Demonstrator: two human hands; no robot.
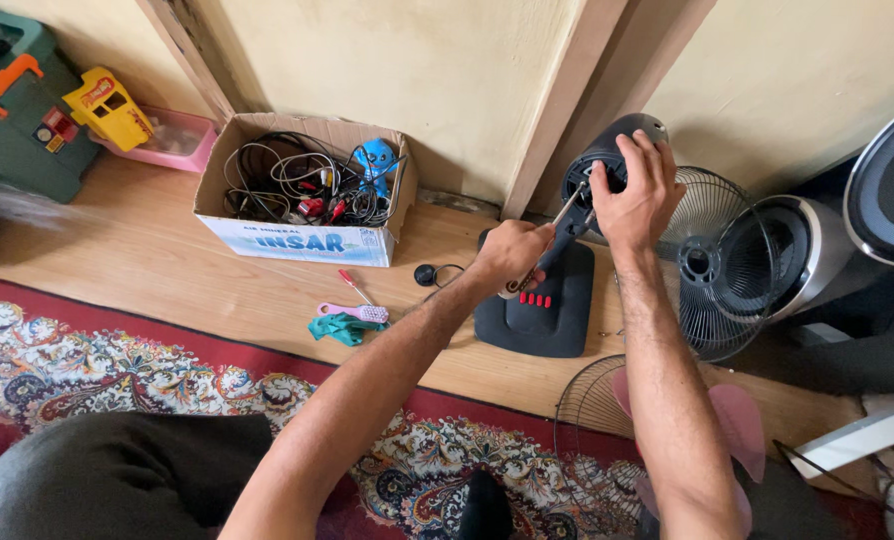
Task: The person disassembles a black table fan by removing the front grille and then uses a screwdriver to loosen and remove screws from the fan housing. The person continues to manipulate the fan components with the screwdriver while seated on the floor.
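Black fan motor [607, 160] gripped by the right hand [639, 195], while the left hand [510, 255] clasps a screwdriver [565, 215] against it.

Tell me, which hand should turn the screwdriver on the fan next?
Probably the left hand: it already grips the screwdriver, tip at the fan motor housing. The right hand steadies the housing.

We see both forearms bare, no sleeves, left hand [508, 253] and right hand [635, 196] ungloved, dark grey trousers [117, 470] on us.
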